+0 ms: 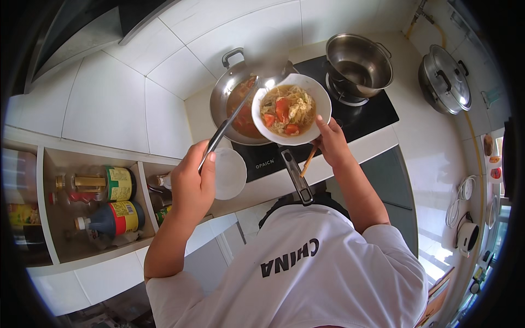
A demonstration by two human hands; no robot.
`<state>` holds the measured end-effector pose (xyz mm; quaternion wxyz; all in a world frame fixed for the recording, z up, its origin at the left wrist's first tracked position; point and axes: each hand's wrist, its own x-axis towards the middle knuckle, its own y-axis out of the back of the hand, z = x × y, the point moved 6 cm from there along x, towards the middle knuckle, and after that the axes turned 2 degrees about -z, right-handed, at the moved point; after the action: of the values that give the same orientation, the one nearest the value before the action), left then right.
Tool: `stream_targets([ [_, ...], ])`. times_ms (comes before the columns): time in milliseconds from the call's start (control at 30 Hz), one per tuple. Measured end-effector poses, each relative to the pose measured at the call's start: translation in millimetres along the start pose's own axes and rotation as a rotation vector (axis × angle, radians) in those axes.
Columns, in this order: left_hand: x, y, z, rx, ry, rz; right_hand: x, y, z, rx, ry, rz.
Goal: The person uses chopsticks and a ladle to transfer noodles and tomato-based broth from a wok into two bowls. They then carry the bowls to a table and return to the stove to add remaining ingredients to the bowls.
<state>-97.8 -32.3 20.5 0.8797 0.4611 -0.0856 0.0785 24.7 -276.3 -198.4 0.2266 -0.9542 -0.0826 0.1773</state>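
My left hand [196,178] grips the black handle of a metal ladle [243,102], whose head is by the bowl's upper left rim, over the wok. In my right hand [334,141] is a white bowl [324,92] of noodle soup with tomato and egg [289,108], held level at its right rim. Wooden chopsticks [309,161] stick out below that hand. Behind the bowl, a steel wok [220,100] with reddish tomato soup [245,119] sits on the stove, its long handle [297,177] pointing towards me. A second, pale bowl [229,174] stands left of the stove's front edge. Steam or a blur hides part of the wok.
A steel pot [359,61] stands on the right burner of the black gas stove [379,112]. Farther right is a lidded wok [445,80]. Shelf compartments at left hold sauce bottles [110,218] and jars [119,183]. A coiled white cable [453,205] lies at right.
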Motion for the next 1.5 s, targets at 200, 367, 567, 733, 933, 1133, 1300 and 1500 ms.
stream_targets([
  [200, -13, -3, -48, -0.588, 0.338, 0.13, -8, 5, -6, -0.042, -0.004, 0.036],
  [367, -18, -24, -93, -1.222, 0.625, 0.119, -13, 9, -8, -0.018, 0.006, 0.011],
  [567, -23, -55, -123, -1.092, 0.686, 0.119, -17, 14, -12, -0.07, 0.027, 0.01],
  [733, -23, -71, -118, -1.178, 0.707, 0.061, -21, 10, -13, -0.091, 0.026, 0.055],
  [933, -25, -56, -111, -1.207, 0.679, 0.118, -23, 7, -15, -0.103, 0.035, 0.024],
  [1133, -27, -29, -93, -1.194, 0.556, 0.116, -23, 6, -11, -0.073, 0.025, 0.043],
  [1300, -27, -27, -95, -1.101, 0.558, 0.196, -22, 10, -4, -0.057, 0.019, 0.086],
  [1500, -31, -52, -125, -0.982, 0.632, 0.179, -19, 28, 8, -0.04, 0.006, 0.12],
])
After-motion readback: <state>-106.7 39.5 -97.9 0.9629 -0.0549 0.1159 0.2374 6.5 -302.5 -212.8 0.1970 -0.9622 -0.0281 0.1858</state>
